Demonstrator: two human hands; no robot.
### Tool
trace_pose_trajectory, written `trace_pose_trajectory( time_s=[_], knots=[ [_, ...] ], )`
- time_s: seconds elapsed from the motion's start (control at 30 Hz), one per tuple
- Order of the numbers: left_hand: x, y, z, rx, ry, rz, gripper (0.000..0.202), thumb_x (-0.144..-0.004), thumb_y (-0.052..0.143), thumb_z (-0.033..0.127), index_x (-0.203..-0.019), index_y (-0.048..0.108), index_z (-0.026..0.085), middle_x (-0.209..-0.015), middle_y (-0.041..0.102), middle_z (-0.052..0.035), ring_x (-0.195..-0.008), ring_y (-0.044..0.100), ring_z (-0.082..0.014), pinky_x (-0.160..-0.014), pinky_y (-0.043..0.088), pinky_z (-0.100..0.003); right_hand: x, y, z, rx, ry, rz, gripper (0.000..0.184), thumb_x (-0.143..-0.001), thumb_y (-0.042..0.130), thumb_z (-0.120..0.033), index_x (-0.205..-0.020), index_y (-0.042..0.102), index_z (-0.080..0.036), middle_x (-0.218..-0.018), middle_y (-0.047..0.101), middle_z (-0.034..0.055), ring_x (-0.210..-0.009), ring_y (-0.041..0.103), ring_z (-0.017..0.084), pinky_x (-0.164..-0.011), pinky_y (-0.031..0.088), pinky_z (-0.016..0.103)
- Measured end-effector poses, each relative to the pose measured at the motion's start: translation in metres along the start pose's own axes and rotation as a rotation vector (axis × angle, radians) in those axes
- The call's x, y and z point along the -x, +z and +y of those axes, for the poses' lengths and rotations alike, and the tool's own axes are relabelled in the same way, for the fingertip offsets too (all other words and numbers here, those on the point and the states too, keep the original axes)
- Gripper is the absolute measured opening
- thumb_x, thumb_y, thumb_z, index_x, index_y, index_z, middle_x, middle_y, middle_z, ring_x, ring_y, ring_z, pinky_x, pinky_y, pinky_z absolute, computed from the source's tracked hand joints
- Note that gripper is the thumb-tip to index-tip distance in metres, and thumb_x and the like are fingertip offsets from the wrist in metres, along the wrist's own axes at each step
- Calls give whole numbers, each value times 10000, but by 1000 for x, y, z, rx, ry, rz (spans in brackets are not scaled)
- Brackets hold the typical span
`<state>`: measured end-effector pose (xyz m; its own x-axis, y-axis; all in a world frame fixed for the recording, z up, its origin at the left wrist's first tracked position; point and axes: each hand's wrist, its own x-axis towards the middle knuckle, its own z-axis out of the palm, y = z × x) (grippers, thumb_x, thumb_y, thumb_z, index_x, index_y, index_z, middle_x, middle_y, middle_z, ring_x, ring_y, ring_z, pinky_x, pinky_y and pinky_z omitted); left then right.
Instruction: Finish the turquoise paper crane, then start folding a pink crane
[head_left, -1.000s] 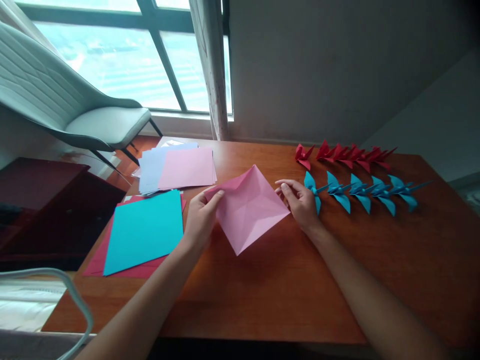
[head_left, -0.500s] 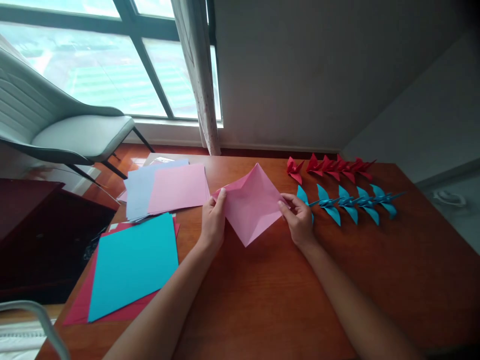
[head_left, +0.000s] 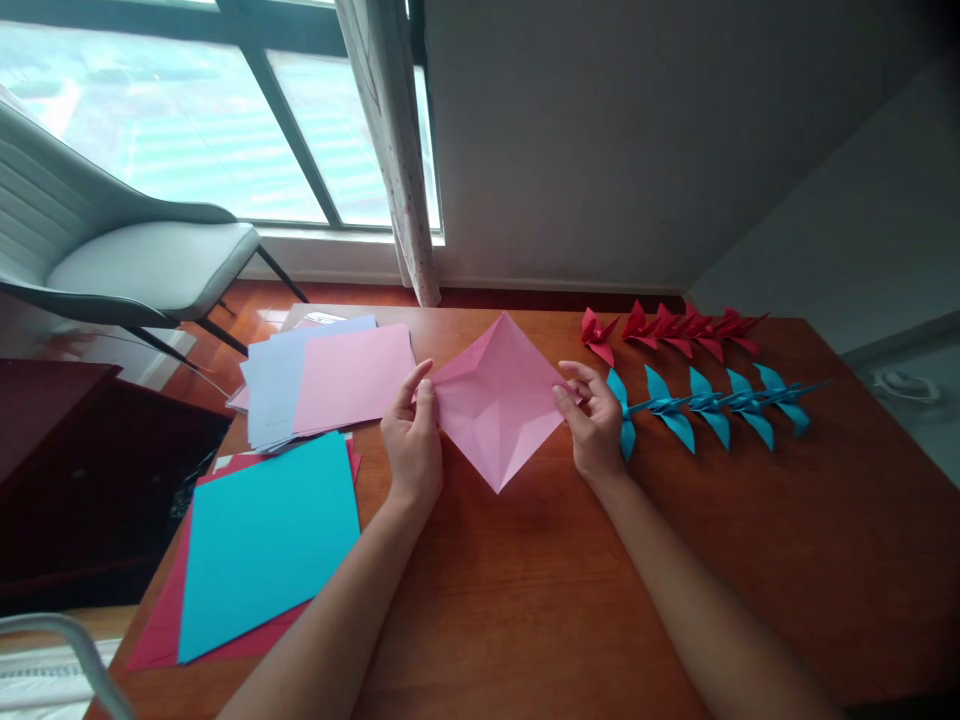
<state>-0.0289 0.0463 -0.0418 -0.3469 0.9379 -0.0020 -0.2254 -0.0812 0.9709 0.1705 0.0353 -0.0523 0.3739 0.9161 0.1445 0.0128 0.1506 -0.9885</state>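
Observation:
A creased pink paper square (head_left: 498, 400) lies diamond-wise on the wooden table (head_left: 540, 590), its folds raised a little. My left hand (head_left: 412, 440) pinches its left corner between thumb and fingers. My right hand (head_left: 596, 420) pinches its right corner. Both forearms reach in from the near edge.
Left of the sheet lies a stack of pink and pale blue paper (head_left: 330, 378), and nearer a cyan sheet (head_left: 270, 540) on red sheets. To the right stand a row of red paper cranes (head_left: 675, 328) and a row of blue cranes (head_left: 712, 405). A grey chair (head_left: 127, 250) stands by the window.
Both hands have closed on the sheet's side corners and spread it flatter against the table. The view has tilted down and shifted slightly.

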Motion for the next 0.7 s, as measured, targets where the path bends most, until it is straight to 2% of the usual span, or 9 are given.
trace_pose_trajectory(
  time_s=[0.17, 0.37, 0.43, 0.53, 0.63, 0.7],
  knots=[
    [-1, -1, 2, -34, 39, 36, 390, -892, 676, 438, -1221, 708, 232, -860, 654, -6, -652, 497, -93, -580, 407, -196, 6, 0, -3, 22, -38, 20, 303, -828, 733, -380, -1091, 670, -243, -776, 600, -19, -685, 540, 134, -599, 434, 259],
    [1, -3, 3, -88, 79, 51, 354, -898, 663, 434, -1172, 729, 220, -772, 609, 12, -601, 428, -83, -540, 358, -193, 5, 0, -4, -57, -28, 35, 373, -822, 735, -451, -1135, 643, -270, -708, 456, -45, -579, 404, 115, -525, 334, 264],
    [1, -4, 4, -100, 88, 61, 362, -898, 659, 439, -1170, 730, 211, -792, 620, 4, -615, 449, -85, -549, 373, -194, 7, -1, -6, -124, 9, -55, 456, -825, 699, -546, -1192, 618, -287, -689, 450, -43, -559, 388, 126, -504, 320, 276],
    [0, -4, 6, -120, 100, 87, 375, -894, 656, 443, -1171, 730, 201, -792, 628, -1, -612, 466, -86, -547, 388, -192, 10, -1, -9, -213, 53, -258, 622, -799, 653, -677, -1291, 576, -306, -782, 579, -3, -605, 473, 157, -526, 393, 303],
    [0, -3, 8, -135, 102, 92, 369, -885, 669, 426, -1170, 732, 199, -763, 620, 6, -592, 457, -80, -532, 381, -187, 13, -1, -12, -209, 41, -366, 692, -768, 717, -635, -1360, 539, -322, -1035, 686, 54, -851, 629, 224, -683, 524, 360],
    [0, -3, 9, -140, 97, 89, 373, -885, 670, 425, -1176, 729, 200, -737, 608, 12, -579, 447, -79, -518, 372, -184, 14, -1, -13, -186, 36, -395, 719, -752, 750, -613, -1377, 536, -328, -1139, 696, 71, -1046, 652, 270, -822, 561, 415]
  ],
)
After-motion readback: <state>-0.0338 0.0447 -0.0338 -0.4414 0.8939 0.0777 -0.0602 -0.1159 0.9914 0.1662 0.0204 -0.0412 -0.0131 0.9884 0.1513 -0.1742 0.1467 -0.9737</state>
